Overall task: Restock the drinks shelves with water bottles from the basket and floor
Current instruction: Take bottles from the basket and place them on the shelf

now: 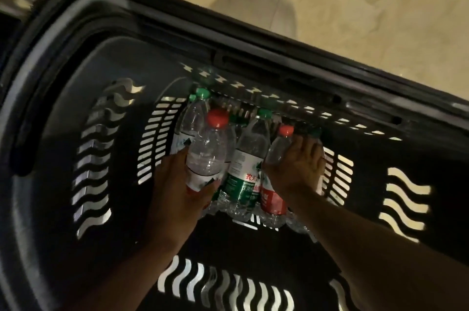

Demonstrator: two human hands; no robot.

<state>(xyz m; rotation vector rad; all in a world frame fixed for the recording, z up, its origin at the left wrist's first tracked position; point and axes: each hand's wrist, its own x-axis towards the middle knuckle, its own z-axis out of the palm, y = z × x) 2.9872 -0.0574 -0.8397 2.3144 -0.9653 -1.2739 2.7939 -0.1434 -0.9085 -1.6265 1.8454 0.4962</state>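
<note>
1. Basket (pixel 177 39): dark plastic, walls cut with wavy and straight slots, sitting on the floor (pixel 368 6). All places below are given relative to this basket.
2. Bottles: a cluster of clear water bottles is lying and leaning together at the basket's bottom, towards its far wall. Exact count cannot be told.
3. Red-cap bottle (pixel 206 155): sitting at the left of the cluster, cap pointing up towards the far wall, white-and-red label at its lower end.
4. Green bottle (pixel 247 166): resting in the middle of the cluster, green cap, green-and-white label with red print.
5. Small red bottle (pixel 275 166): lying just right of the green bottle, red cap, red label.
6. Back bottle (pixel 194 115): green cap, showing behind the red-cap bottle, nearest the far wall.
7. Left hand (pixel 175 183): reaching inside the basket, fingers curling round the red-cap bottle's lower body.
8. Right hand (pixel 299 166): reaching inside the basket, fingers wrapping over the small red bottle's shoulder, fingertips near the far wall.
9. Floor: pale beige, showing beyond the basket's far rim.
</note>
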